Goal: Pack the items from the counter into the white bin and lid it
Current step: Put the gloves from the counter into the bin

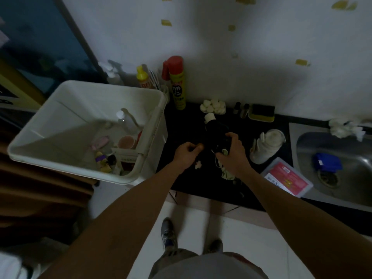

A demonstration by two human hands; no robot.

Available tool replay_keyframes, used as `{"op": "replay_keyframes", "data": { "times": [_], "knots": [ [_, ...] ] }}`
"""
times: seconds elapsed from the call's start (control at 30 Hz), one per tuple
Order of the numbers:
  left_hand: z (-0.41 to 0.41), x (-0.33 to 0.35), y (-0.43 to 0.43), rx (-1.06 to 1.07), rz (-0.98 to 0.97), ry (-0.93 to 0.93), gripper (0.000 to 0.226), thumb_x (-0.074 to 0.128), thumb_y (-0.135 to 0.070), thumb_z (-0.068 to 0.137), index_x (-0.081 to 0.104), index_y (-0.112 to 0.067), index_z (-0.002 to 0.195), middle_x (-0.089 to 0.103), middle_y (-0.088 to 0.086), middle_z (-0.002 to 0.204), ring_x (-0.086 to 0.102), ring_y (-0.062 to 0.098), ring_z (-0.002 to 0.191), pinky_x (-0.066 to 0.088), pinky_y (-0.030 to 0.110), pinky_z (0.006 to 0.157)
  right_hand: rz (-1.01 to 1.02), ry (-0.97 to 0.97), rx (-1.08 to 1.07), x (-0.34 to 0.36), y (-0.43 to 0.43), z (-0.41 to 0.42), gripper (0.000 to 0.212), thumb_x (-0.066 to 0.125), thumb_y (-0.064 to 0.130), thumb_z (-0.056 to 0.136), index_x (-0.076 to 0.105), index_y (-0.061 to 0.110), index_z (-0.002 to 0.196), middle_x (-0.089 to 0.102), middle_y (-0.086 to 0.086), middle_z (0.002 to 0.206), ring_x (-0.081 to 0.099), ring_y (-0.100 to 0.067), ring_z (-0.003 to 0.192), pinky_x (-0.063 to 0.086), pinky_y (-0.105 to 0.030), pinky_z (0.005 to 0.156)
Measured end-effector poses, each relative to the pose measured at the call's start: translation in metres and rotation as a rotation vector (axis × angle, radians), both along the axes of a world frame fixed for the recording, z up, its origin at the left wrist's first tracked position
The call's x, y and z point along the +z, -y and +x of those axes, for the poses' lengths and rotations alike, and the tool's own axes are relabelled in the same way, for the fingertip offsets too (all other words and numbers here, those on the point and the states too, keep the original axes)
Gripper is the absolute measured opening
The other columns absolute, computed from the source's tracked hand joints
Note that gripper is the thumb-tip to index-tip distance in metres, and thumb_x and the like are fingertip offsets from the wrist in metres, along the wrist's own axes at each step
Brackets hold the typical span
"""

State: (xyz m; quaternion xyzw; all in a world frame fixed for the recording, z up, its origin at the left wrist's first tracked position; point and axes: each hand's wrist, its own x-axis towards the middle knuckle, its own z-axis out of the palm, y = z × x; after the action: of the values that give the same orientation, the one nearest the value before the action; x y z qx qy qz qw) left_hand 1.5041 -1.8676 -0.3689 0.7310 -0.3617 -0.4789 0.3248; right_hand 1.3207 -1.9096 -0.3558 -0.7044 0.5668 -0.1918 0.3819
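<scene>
Head view is dim, yet we see our right hand [231, 156] curled round the near end of a long dark item [215, 127] lying on the black counter [181, 127], its pale cap pointing away toward the wall. Our left hand [186, 153] pinches what seems a small brownish piece [200, 146]. The white bin [70, 109] stands open just left of both, nearer the left hand.

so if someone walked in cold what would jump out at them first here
The big white bin at the left, lidless and part filled with small items, draws the eye first. Over the black counter the right hand grips a dark object while the left hand seems to pinch a small orange thing. A tall yellow spray can with a red cap stands at the wall behind.
</scene>
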Motion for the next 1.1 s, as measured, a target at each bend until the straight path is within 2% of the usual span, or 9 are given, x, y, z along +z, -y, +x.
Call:
{"op": "replay_keyframes", "data": {
  "times": [0.2, 0.33, 0.47, 0.57, 0.67, 0.8, 0.93, 1.03, 1.1],
  "knots": [
    [0.007, 0.026, 0.001, 0.015, -0.016, -0.056, 0.033, 0.056, -0.043, 0.094, 0.064, -0.011, 0.099, 0.058, 0.003, 0.07, 0.053, 0.013, 0.054, 0.041, 0.024, 0.051, -0.035, 0.039, 0.04, 0.021, 0.009, 0.01, 0.069, 0.071, 0.026, 0.076, 0.027, 0.041, 0.127, 0.043, -0.009, 0.129, 0.049, -0.032, 0.116, 0.049, -0.052, 0.093],
    [0.017, 0.053, 0.003, 0.055, -0.03, -0.072, 0.037, 0.047, -0.047, 0.097, 0.06, -0.013, 0.097, 0.053, 0.002, 0.065, 0.046, 0.012, 0.047, 0.036, 0.019, 0.041, -0.055, 0.074, 0.07, 0.035, 0.011, 0.021, 0.069, 0.071, 0.026, 0.075, 0.029, 0.039, 0.128, 0.042, -0.007, 0.129, 0.049, -0.03, 0.115, 0.05, -0.05, 0.093],
    [0.027, 0.082, 0.009, 0.089, -0.075, -0.108, 0.046, 0.04, -0.054, 0.097, 0.059, -0.013, 0.096, 0.054, 0.009, 0.072, 0.046, 0.015, 0.05, 0.038, 0.027, 0.049, -0.087, 0.12, 0.073, 0.052, 0.013, 0.032, 0.069, 0.071, 0.026, 0.074, 0.03, 0.035, 0.129, 0.045, -0.005, 0.126, 0.051, -0.026, 0.113, 0.05, -0.044, 0.092],
    [0.033, 0.102, 0.009, 0.128, -0.116, -0.136, 0.045, 0.038, -0.053, 0.098, 0.059, -0.014, 0.09, 0.062, 0.009, 0.077, 0.047, 0.016, 0.05, 0.039, 0.025, 0.048, -0.085, 0.15, 0.075, 0.063, 0.014, 0.038, 0.069, 0.071, 0.026, 0.072, 0.03, 0.039, 0.126, 0.047, -0.004, 0.124, 0.053, -0.024, 0.111, 0.051, -0.045, 0.092],
    [0.047, 0.12, 0.009, 0.192, -0.142, -0.288, 0.042, 0.042, -0.052, 0.097, 0.056, -0.015, 0.085, 0.059, 0.008, 0.073, 0.048, 0.017, 0.051, 0.039, 0.025, 0.047, -0.099, 0.202, 0.082, 0.076, 0.016, 0.047, 0.067, 0.072, 0.022, 0.073, 0.032, 0.039, 0.123, 0.05, -0.001, 0.122, 0.055, -0.023, 0.108, 0.052, -0.043, 0.089],
    [0.074, 0.144, 0.003, 0.157, -0.165, -0.506, 0.019, 0.054, -0.026, 0.095, 0.057, -0.014, 0.081, 0.066, 0.007, 0.081, 0.046, 0.012, 0.047, 0.04, 0.02, 0.041, -0.149, 0.28, 0.115, 0.093, 0.019, 0.061, 0.064, 0.071, 0.012, 0.078, 0.033, 0.029, 0.127, 0.049, 0.0, 0.119, 0.055, -0.019, 0.107, 0.047, -0.03, 0.083],
    [0.101, 0.155, -0.003, 0.116, -0.195, -0.509, 0.004, 0.061, -0.02, 0.085, 0.061, -0.016, 0.084, 0.055, 0.014, 0.094, 0.05, 0.014, 0.059, 0.042, 0.022, 0.048, -0.182, 0.306, 0.15, 0.108, 0.012, 0.079, 0.066, 0.069, 0.009, 0.079, 0.033, 0.026, 0.131, 0.042, 0.001, 0.118, 0.054, -0.02, 0.108, 0.052, -0.036, 0.089],
    [0.116, 0.168, -0.008, 0.132, -0.246, -0.493, 0.01, 0.055, -0.014, 0.091, 0.063, -0.011, 0.095, 0.062, 0.013, 0.094, 0.054, 0.016, 0.065, 0.042, 0.024, 0.054, -0.211, 0.304, 0.195, 0.117, 0.01, 0.097, 0.067, 0.069, 0.009, 0.078, 0.032, 0.025, 0.131, 0.048, -0.001, 0.12, 0.055, -0.02, 0.108, 0.051, -0.036, 0.09],
    [0.126, 0.174, -0.01, 0.154, -0.291, -0.477, 0.012, 0.057, -0.012, 0.089, 0.065, -0.01, 0.098, 0.066, 0.021, 0.102, 0.056, 0.02, 0.072, 0.042, 0.028, 0.059, -0.228, 0.313, 0.211, 0.121, 0.008, 0.108, 0.067, 0.07, 0.006, 0.077, 0.034, 0.02, 0.133, 0.047, 0.002, 0.118, 0.055, -0.018, 0.108, 0.049, -0.032, 0.089]
  ]
}}
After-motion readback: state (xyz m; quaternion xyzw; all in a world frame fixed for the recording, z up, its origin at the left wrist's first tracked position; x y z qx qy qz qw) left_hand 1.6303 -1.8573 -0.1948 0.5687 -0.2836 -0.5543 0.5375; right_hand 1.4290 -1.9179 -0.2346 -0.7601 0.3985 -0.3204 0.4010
